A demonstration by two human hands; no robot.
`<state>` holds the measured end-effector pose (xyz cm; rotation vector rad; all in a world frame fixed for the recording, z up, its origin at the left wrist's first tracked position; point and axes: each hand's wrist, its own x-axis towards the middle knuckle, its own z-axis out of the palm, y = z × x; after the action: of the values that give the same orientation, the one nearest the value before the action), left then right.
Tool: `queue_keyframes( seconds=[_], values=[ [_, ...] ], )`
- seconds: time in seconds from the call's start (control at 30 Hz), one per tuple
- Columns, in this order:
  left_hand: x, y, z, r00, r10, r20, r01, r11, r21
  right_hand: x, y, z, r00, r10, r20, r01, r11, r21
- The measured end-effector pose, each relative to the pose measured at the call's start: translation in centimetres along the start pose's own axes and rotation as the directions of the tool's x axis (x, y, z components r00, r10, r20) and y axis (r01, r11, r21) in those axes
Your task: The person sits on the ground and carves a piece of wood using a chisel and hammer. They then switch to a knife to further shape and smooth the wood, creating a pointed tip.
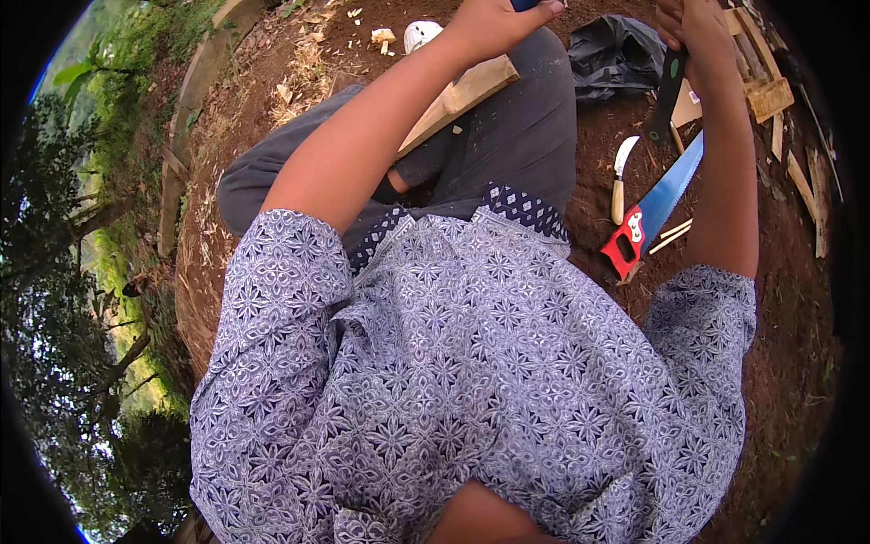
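At the top edge my left hand is closed around a small dark-blue thing, mostly cut off by the edge. My right hand, at the upper right, grips a tool by its black handle with green marks. The handle's end points down toward the ground; the tool's head is out of view. A pale, squared piece of wood lies slantwise across my crossed legs, below my left forearm. My left hand is above its upper end, apart from it as far as I can see.
Right of my legs lie a curved knife with a wooden handle and a blue-bladed handsaw with a red handle. Beyond are a black plastic bag and stacked wood pieces. A white rounded object and wood chips lie beyond my left forearm.
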<state>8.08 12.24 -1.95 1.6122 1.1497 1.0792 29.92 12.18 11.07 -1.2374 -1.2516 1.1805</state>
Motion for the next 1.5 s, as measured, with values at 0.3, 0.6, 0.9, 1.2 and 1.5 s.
queue_keyframes(
  seconds=[0.3, 0.6, 0.9, 1.2, 1.5],
  values=[
    [-1.1, -0.6, -0.1, 0.999, 0.034, -0.024, -0.036, 0.997, -0.071, -0.5, -0.6, 1.0, 0.97, 0.198, 0.139, -0.155, 0.95, -0.272],
    [-0.7, -0.7, 0.2, 0.998, 0.048, 0.034, -0.042, 0.988, -0.146, 4.2, 6.4, -5.1, 0.941, 0.213, 0.263, -0.265, 0.947, 0.182],
    [-3.1, 0.5, -3.0, 0.99, -0.136, -0.034, 0.121, 0.951, -0.285, -1.5, 0.4, 1.6, 0.951, 0.206, 0.232, -0.19, 0.978, -0.088],
    [-11.5, -1.1, -10.0, 0.905, -0.316, -0.283, -0.087, 0.514, -0.853, -7.4, 11.1, 3.2, 0.799, 0.491, 0.349, -0.567, 0.808, 0.162],
    [-10.0, 0.1, -8.8, 0.906, -0.316, -0.282, -0.054, 0.574, -0.817, -7.9, 14.3, 3.0, 0.783, 0.491, 0.382, -0.603, 0.75, 0.272]
  ],
)
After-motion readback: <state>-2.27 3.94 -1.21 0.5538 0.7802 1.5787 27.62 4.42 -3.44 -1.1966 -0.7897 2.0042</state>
